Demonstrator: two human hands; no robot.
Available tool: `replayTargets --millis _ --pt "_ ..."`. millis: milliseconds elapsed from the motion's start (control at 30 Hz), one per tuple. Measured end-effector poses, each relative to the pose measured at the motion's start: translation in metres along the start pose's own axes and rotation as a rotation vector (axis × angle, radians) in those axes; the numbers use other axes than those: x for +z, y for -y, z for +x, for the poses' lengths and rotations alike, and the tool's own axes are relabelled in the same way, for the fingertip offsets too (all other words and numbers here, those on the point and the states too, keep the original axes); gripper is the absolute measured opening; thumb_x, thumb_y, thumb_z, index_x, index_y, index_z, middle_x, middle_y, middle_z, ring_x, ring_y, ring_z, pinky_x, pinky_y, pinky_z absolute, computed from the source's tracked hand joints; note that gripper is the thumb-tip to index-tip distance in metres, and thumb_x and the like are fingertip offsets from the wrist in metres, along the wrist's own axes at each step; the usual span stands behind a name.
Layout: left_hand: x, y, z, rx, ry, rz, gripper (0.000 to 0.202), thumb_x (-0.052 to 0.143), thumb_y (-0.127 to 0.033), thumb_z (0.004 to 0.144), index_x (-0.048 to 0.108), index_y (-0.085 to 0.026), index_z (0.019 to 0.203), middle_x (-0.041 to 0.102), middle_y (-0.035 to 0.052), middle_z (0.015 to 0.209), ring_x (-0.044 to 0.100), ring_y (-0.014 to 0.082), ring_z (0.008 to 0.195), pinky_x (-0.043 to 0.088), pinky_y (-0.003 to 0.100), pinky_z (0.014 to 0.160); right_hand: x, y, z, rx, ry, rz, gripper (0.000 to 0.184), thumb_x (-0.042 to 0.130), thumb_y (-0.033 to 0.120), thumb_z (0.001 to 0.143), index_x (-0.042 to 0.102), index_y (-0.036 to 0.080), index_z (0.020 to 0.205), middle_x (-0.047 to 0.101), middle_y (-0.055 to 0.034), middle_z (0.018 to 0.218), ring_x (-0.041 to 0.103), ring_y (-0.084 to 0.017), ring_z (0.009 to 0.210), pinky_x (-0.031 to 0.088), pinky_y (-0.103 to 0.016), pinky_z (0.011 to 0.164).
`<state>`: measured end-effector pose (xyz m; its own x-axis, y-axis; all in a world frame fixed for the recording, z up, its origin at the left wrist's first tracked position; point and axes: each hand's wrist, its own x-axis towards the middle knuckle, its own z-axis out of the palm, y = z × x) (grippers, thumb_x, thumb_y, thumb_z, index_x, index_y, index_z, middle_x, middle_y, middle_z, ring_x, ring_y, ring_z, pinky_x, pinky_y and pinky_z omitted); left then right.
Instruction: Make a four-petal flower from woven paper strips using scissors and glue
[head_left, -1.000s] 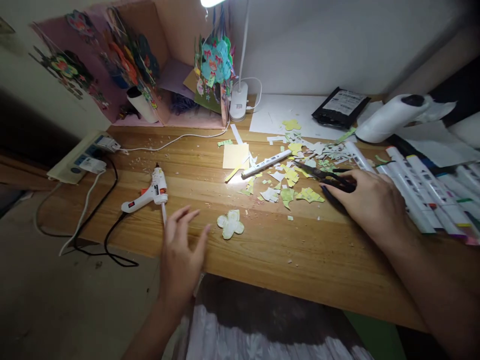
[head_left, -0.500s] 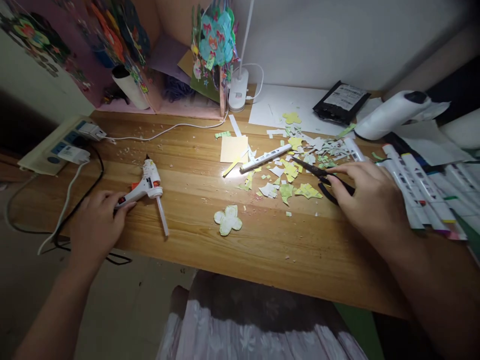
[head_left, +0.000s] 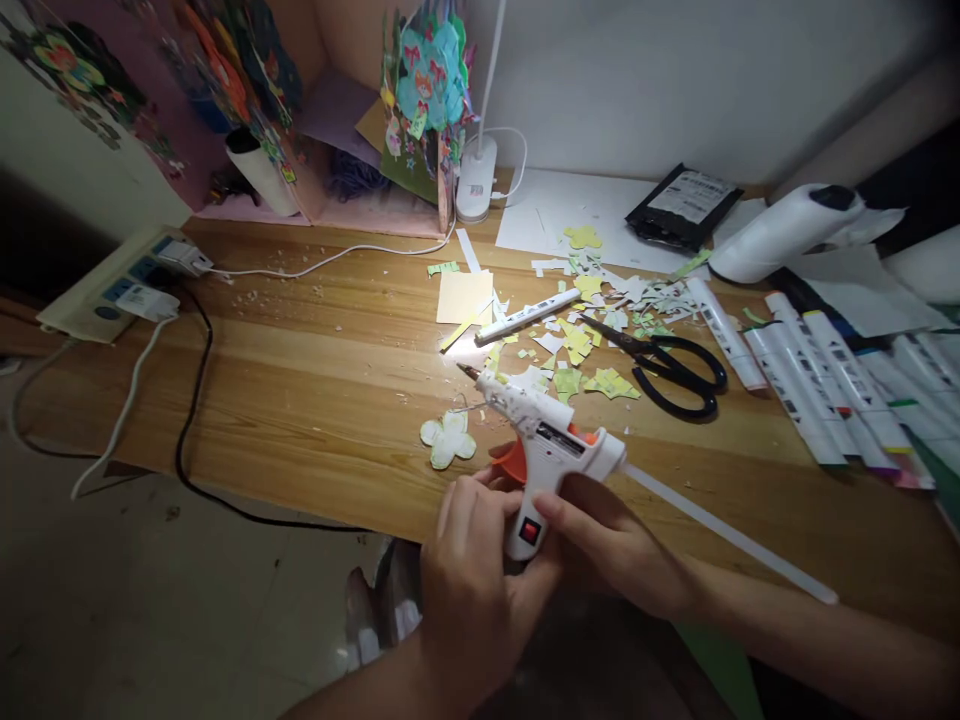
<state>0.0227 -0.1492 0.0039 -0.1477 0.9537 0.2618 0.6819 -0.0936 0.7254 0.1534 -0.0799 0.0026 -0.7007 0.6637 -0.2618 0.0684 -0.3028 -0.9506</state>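
Glue gun [head_left: 546,455], white, one, with orange trigger [head_left: 514,464] and red switch [head_left: 529,531]: held over the near part of the surface [head_left: 315,380] by both hands, nozzle [head_left: 469,371] pointing left and away from the wearer. Left hand [head_left: 469,570]: closed about the lower grip. Right hand [head_left: 619,545]: wrapped around the grip from the right, thumb laid just above the switch. Glue stick [head_left: 727,529], translucent, one: projecting from the rear of the gun, slanting to the right past the right forearm. Paper flower [head_left: 448,440], pale, four-lobed, one: flat on the surface, just left of the gun. Scissors [head_left: 643,348], black-handled, one pair: lying beyond the gun to the right, blades among paper scraps [head_left: 611,382], yellow, green and white. Marker [head_left: 529,316], white, one: beside a cream paper square [head_left: 463,297]. Black packet [head_left: 686,205], labelled, one: at the back
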Motion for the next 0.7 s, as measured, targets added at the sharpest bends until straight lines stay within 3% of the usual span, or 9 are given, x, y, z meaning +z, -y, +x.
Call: replayTargets --millis 67,133,267,367,600,700 --pt "-0.001 0.004 0.003 -0.015 0.135 -0.061 0.020 0.059 -0.021 0.083 0.054 -0.021 0.103 0.061 0.0051 0.094 0.057 0.0191 0.098 0.047 0.030 0.082 -0.006 -0.001 -0.002 0.031 -0.126 0.000 0.035 0.046 0.042 0.091 0.057 0.026 0.119 0.066 -0.0062 0.111 0.056 -0.024 0.112 0.042 -0.040 0.098" --pt "-0.007 0.012 0.009 -0.057 0.227 -0.081 0.023 0.054 -0.022 0.087 0.053 -0.023 0.110 0.060 0.0045 0.100 0.057 0.0170 0.098 0.046 0.028 0.082 -0.014 -0.001 -0.004 0.064 -0.192 -0.037 0.030 0.048 0.042 0.090 0.062 0.025 0.111 0.067 -0.0046 0.108 0.057 -0.023 0.109 0.043 -0.038 0.097" --pt "-0.015 0.032 0.030 -0.211 0.139 0.110 0.007 0.050 -0.023 0.089 0.056 -0.020 0.091 0.058 0.0027 0.086 0.057 0.0156 0.080 0.044 0.028 0.071 -0.034 -0.005 -0.004 0.085 -0.232 -0.134 0.029 0.045 0.042 0.090 0.065 0.023 0.084 0.065 -0.0010 0.083 0.061 -0.018 0.079 0.050 -0.028 0.073" --pt "-0.011 0.040 0.042 -0.265 0.191 0.248 0.009 0.052 -0.027 0.087 0.053 -0.020 0.081 0.056 0.0022 0.081 0.055 0.0173 0.077 0.042 0.029 0.069 -0.043 -0.012 -0.005 0.123 -0.201 -0.124 0.032 0.044 0.044 0.090 0.062 0.020 0.077 0.062 -0.0020 0.073 0.058 -0.018 0.070 0.049 -0.028 0.065" --pt "-0.005 0.035 0.048 -0.260 0.203 0.392 0.009 0.054 -0.024 0.084 0.048 -0.021 0.078 0.054 0.0009 0.077 0.055 0.0177 0.074 0.041 0.030 0.067 -0.042 -0.013 -0.014 0.214 -0.181 -0.149 0.030 0.044 0.046 0.089 0.062 0.023 0.081 0.066 -0.0051 0.088 0.061 -0.023 0.082 0.049 -0.033 0.073" --pt "-0.006 0.032 0.050 -0.260 0.224 0.416 0.009 0.054 -0.023 0.083 0.048 -0.021 0.077 0.055 0.0008 0.076 0.055 0.0176 0.072 0.040 0.029 0.065 -0.041 -0.012 -0.016 0.215 -0.156 -0.147 0.026 0.044 0.045 0.089 0.060 0.025 0.084 0.066 -0.0035 0.085 0.061 -0.022 0.081 0.049 -0.033 0.075"
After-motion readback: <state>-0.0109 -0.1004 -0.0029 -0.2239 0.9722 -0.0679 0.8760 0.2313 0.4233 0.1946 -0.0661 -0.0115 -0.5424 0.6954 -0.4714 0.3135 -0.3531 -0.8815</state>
